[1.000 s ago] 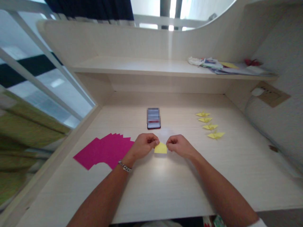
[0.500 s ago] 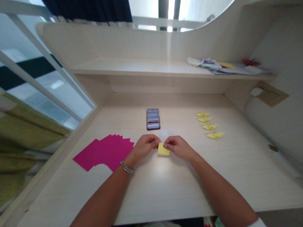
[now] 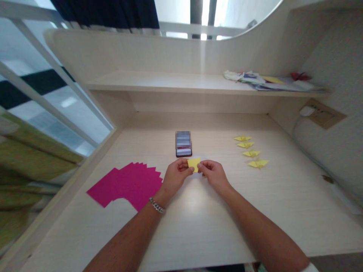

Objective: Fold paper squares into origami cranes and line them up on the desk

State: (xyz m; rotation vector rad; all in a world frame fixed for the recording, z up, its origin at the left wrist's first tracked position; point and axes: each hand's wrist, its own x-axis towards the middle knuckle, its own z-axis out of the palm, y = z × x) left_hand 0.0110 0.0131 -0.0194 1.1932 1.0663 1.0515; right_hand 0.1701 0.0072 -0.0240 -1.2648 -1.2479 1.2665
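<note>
A small folded yellow paper is pinched between both my hands over the middle of the desk. My left hand, with a metal bracelet on its wrist, grips the paper's left edge with closed fingers. My right hand grips the right edge the same way. Just beyond the paper lies a phone. To the left of my left hand, a fan of magenta paper sheets is spread on the desk.
Several folded yellow paper cranes lie in a row at the right of the desk. A shelf above holds papers and clutter at its right end. A wall socket is on the right.
The yellow paper was below my fingers near the desk surface; both hands have turned it upward and away from me, closer to the phone, and moved nearer each other.
</note>
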